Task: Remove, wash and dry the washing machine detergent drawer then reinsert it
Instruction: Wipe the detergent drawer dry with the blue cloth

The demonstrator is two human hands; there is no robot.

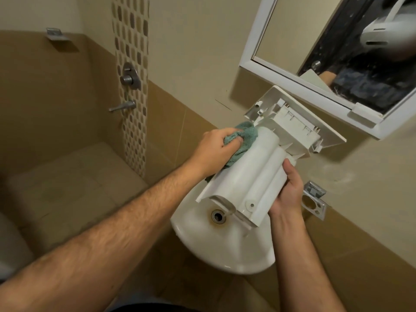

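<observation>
Below both hands sits the white sink (225, 251), its drain ring (218, 216) showing just under the near end of the drawer (249, 176). The drawer is held in the air over the sink, underside up, its long body running away from the person and its wide front panel at the far end, close under the mirror (337, 55). The right hand (289, 192) grips the drawer's right edge, fingers curled under it and thumb lying up along the side. The left hand (216, 152) is closed round a teal cloth (242, 143) (bunched in the fingers) and presses it against the drawer's left side. Right of the right hand, a metal holder (314, 199) is fixed to the wall. Far left of the left hand are the shower valve (129, 76) and spout (122, 106).
</observation>
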